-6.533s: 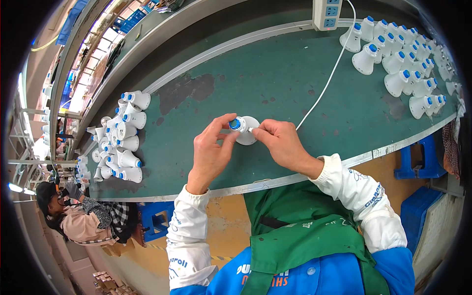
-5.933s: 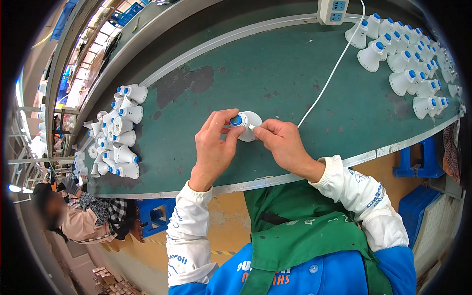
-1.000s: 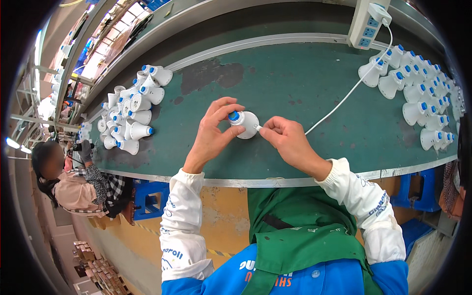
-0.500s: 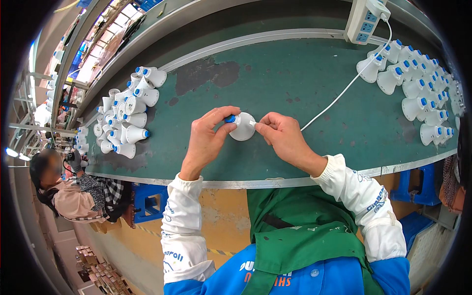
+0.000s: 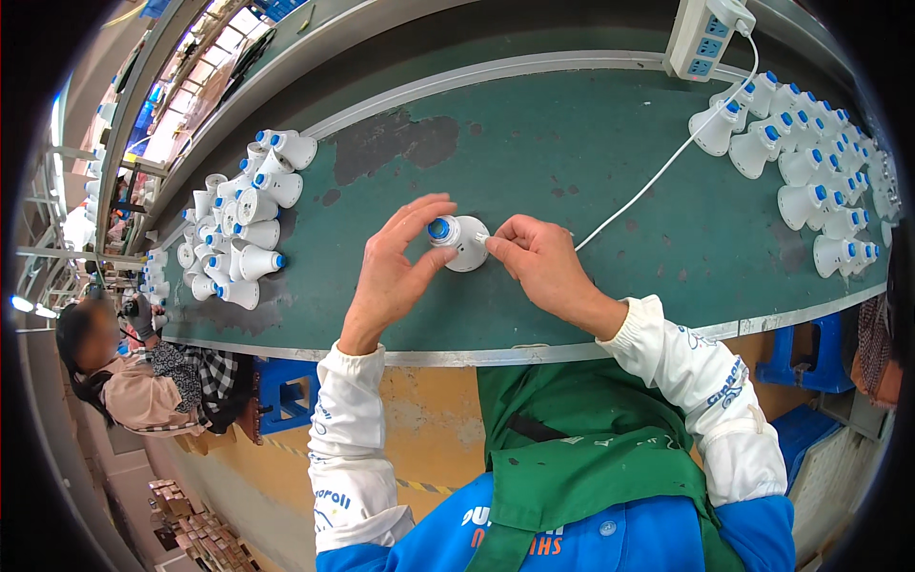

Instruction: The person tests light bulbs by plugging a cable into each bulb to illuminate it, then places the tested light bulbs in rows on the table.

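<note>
In front of me on the bench is a white cone-shaped housing [image 5: 470, 255] with a blue cap [image 5: 439, 229] on its narrow end. My left hand [image 5: 393, 267] is spread around the capped end, its thumb against the housing and its forefinger apart from the cap. A small white piece [image 5: 482, 239] at the housing's right side is pinched between the thumb and forefinger of my right hand [image 5: 543, 265]. Whether that piece is joined to the housing, I cannot tell.
Similar white cones [image 5: 255, 207] are heaped on the left. More with blue caps stand in rows [image 5: 803, 167] on the right. A white cable [image 5: 658, 186] runs from a power strip [image 5: 706, 43] toward my right hand. Another person [image 5: 143, 386] sits at the far left.
The housing has shifted slightly left and turned so its blue cap faces up more. My left fingers have spread away from the cap; my right hand moved slightly left, still pinching the white piece.
</note>
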Demonstrator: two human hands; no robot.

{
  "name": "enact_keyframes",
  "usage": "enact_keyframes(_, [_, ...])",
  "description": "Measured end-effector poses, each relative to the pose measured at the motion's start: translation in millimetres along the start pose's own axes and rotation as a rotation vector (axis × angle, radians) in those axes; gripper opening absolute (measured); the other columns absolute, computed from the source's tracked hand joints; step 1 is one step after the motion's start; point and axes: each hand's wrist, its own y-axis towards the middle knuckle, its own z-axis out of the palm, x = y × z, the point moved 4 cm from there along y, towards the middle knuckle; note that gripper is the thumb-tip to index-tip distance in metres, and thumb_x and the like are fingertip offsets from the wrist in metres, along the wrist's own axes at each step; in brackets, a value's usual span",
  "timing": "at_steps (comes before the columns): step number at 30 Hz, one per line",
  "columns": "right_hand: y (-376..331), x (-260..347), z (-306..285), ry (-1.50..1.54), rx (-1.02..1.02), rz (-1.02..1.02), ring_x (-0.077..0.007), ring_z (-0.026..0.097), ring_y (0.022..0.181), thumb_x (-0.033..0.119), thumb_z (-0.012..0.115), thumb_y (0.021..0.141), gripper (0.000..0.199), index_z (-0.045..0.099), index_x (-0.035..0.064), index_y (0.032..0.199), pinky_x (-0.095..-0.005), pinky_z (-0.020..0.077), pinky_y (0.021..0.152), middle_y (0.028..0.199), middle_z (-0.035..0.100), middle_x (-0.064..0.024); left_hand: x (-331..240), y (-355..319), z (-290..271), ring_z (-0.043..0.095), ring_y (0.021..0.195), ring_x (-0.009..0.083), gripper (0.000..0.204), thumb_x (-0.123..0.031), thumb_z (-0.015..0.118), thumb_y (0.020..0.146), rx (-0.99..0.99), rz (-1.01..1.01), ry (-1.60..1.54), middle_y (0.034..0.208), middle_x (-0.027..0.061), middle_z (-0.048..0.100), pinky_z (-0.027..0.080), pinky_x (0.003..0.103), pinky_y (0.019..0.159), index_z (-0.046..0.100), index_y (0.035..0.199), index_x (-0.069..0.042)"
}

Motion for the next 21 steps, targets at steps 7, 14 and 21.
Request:
enact_keyframes(7, [-0.4,-2.3,10.6,0.028,0.003,-0.015,-0.0191,0.056,0.055,0.022,0.063,0.086,0.024,0.064,-0.0018,0.083,-0.0351,0.0414,0.053,0.063,0.061,-0.0122,2.9,-0.5,3.4,0.066,0.080,0.0171,0.026,-0.003,0.071,0.076,-0.018,-0.078,-0.042,0.094,0.0087,0.069,0.055,0.029,0.075,0.070,0.102,-0.004])
enact_keyframes(14, [-3.6,-3.6,16.0,0.035,-0.017,-0.008,-0.0196,0.057,0.055,0.021,0.062,0.086,0.023,0.064,-0.0019,0.082,-0.0352,0.0420,0.053,0.061,0.061,-0.0131,6.0,-1.5,4.8,0.066,0.080,0.0171,0.026,-0.003,0.072,0.076,-0.027,-0.101,-0.078,0.092,0.0085,0.069,0.056,0.029,0.073,0.070,0.102,-0.004])
enact_keyframes(21, [-1.9,1.1,18.5,0.037,-0.004,0.024,-0.0191,0.057,0.053,0.019,0.063,0.085,0.023,0.063,-0.0030,0.078,-0.0345,0.0432,0.053,0.060,0.060,-0.0129,5.9,-1.6,5.5,0.066,0.084,0.0165,0.027,-0.001,0.072,0.076,-0.017,-0.115,-0.086,0.096,0.0080,0.067,0.056,0.029,0.077,0.069,0.103,-0.003])
